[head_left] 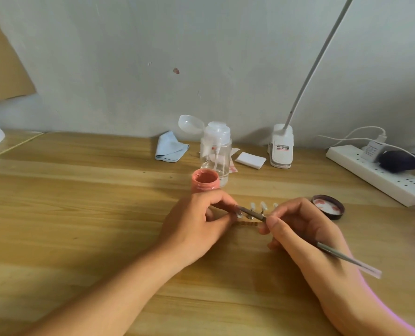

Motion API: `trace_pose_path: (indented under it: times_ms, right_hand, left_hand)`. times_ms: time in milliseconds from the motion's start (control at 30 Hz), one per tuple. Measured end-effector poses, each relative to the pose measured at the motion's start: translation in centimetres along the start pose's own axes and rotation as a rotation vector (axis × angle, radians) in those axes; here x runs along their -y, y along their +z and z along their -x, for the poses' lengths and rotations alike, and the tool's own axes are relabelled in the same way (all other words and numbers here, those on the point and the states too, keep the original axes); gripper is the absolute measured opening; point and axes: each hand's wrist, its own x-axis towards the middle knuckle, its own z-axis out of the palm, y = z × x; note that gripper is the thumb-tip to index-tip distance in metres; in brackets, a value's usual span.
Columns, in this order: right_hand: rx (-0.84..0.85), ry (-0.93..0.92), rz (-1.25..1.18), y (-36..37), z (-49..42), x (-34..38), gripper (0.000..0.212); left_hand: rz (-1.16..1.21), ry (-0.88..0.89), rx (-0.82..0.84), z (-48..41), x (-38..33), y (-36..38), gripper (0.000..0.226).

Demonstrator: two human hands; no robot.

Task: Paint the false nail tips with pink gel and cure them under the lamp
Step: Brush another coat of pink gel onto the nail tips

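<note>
The left hand (196,221) lies knuckles up, thumb and curled forefinger pinching the left end of the nail tip holder (247,223). The right hand (303,234) grips a thin gel brush (342,255) like a pen; its handle runs out toward 4 o'clock and its tip reaches across to the left hand's fingertips. The two hands are close but apart, joined only by the brush and the holder. The false nail tips (263,205) stand in a row on small stems between the hands, and the brush shaft crosses in front of them; whether the bristles touch a tip cannot be told.

At 12 o'clock, just beyond the left hand, stands the open jar of pink gel (205,181), and right behind it a clear pump dispenser bottle (216,151) with its cap flipped back. At 2 o'clock from the right hand the jar lid (327,206) lies inside up. Farther back along the wall sit a folded blue cloth (171,147) at 11 o'clock, white pads (250,160), a clip-on desk lamp (281,149) at 1 o'clock and a white power strip (378,175) at 2 o'clock, all on the wooden table (80,190)
</note>
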Motion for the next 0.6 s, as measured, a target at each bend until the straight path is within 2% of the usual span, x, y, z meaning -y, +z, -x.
trace_pose_path:
  times_ms: [133,400,600]
  right_hand:
    - [-0.027,0.003,-0.028,-0.09,-0.06,-0.12,0.009]
    - [-0.072,0.019,-0.053,-0.41,-0.01,-0.22,0.013]
    - [-0.003,0.023,-0.055,-0.22,-0.04,-0.23,0.016]
  left_hand:
    - [0.017,0.005,0.003,-0.10,0.07,-0.02,0.012]
    - [0.030,0.032,0.021,-0.13,-0.13,-0.22,0.012]
    - [0.039,0.002,0.008,-0.15,-0.26,-0.16,0.011]
